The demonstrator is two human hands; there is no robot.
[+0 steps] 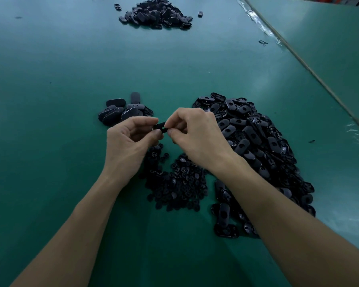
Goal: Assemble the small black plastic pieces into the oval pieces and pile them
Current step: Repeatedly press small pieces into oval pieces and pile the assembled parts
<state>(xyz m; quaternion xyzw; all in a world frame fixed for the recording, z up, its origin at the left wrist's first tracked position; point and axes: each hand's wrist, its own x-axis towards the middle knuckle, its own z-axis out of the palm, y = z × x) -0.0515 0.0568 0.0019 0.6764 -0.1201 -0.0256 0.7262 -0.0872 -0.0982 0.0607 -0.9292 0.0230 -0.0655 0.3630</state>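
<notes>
The black piece [160, 126] is mostly hidden by fingertips, so its shape and any insert cannot be made out. The left hand [129, 141] and right hand [197, 134], fingers curled, pinch its two ends above the desk [50, 121]. Small pieces [174, 183] lie below, partly covered by the wrists. The oval heap [257, 152] lies to the right.

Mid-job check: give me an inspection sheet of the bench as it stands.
surface: green table, some glare at right.
job's things: oval pile right of the hands; small-piece heap below the wrists; small pile ahead-left; far pile beyond; black piece between the hands.
clutter: thin scrap near right edge; clear film along the seam.
grips: left hand and right hand both pinch the black piece.
cables: nothing seen.
surroundings: second green surface at right.
</notes>
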